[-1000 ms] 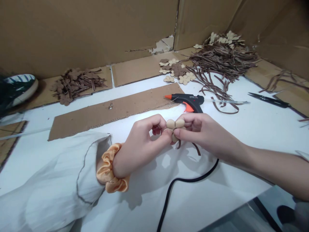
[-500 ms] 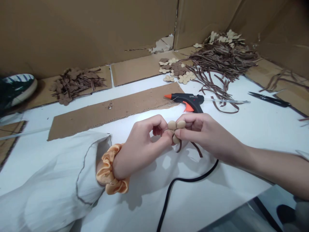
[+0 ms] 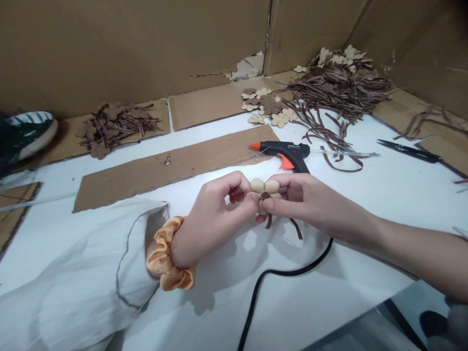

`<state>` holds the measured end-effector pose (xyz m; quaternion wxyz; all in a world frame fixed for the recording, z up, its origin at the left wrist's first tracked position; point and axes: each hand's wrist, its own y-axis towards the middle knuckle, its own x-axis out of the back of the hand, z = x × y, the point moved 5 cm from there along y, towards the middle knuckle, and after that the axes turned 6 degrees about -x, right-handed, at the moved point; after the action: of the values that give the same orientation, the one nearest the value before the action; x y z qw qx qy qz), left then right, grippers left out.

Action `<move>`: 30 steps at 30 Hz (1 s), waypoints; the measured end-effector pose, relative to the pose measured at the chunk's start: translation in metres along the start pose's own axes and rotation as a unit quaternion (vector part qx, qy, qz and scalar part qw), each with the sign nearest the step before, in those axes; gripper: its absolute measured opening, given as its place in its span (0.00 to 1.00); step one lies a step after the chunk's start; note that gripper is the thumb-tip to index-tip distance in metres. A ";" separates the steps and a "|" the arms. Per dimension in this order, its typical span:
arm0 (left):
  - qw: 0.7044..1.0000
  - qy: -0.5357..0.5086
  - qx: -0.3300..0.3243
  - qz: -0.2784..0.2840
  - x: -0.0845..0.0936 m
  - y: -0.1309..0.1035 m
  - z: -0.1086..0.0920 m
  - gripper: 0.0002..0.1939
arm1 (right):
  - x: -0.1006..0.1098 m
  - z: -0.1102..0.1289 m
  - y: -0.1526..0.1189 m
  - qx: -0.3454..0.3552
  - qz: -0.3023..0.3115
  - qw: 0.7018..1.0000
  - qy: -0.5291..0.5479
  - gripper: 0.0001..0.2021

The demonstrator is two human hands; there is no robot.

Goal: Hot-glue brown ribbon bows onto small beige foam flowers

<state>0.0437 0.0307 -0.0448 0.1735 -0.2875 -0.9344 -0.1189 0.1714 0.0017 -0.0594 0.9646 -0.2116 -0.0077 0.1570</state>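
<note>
Between my two hands is a beige flower cutout, with its petals facing me. My left hand pinches its left edge between thumb and fingers. On the other side, my right hand is closed on the flower, its thumb pressing near the center. A brown strip hangs below the petals in two ends, and a bit of brown shows at the flower's middle by my right thumb. Just beyond my right hand lies a black and orange glue gun.
A cardboard strip lies behind my hands. Brown flowers are heaped at back left, brown strips and beige flowers at back right. Tweezers lie right. A black cord crosses the front; a shoe stands left.
The flower has tipped slightly so its petals show more fully. A brown bit now shows at its center under my right thumb. Both hands stay almost in place.
</note>
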 end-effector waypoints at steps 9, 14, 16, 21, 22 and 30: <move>1.000 0.021 -0.014 0.015 -0.001 0.001 -0.002 0.10 | 0.001 -0.001 0.003 0.003 -0.006 1.000 -0.022 0.04; 0.999 0.046 -0.014 0.014 0.000 0.000 -0.002 0.09 | 0.000 0.001 0.003 0.036 0.004 0.999 0.001 0.06; 0.998 0.061 -0.008 0.015 0.000 -0.001 -0.001 0.08 | 0.000 0.002 0.003 0.037 0.000 0.999 -0.001 0.06; 0.997 0.071 -0.010 0.017 0.000 -0.002 -0.001 0.08 | 0.001 0.003 0.002 0.025 -0.009 1.000 -0.008 0.07; 0.997 0.070 -0.010 0.017 0.000 -0.002 -0.002 0.08 | 0.001 0.004 0.002 0.023 -0.009 1.000 -0.009 0.07; 0.999 0.032 0.000 -0.005 0.002 0.001 0.001 0.09 | 0.002 0.001 0.004 0.008 0.020 1.000 -0.019 0.04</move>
<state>0.0427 0.0324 -0.0447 0.2024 -0.2794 -0.9297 -0.1288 0.1722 0.0060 -0.0597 0.9628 -0.2007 -0.0202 0.1799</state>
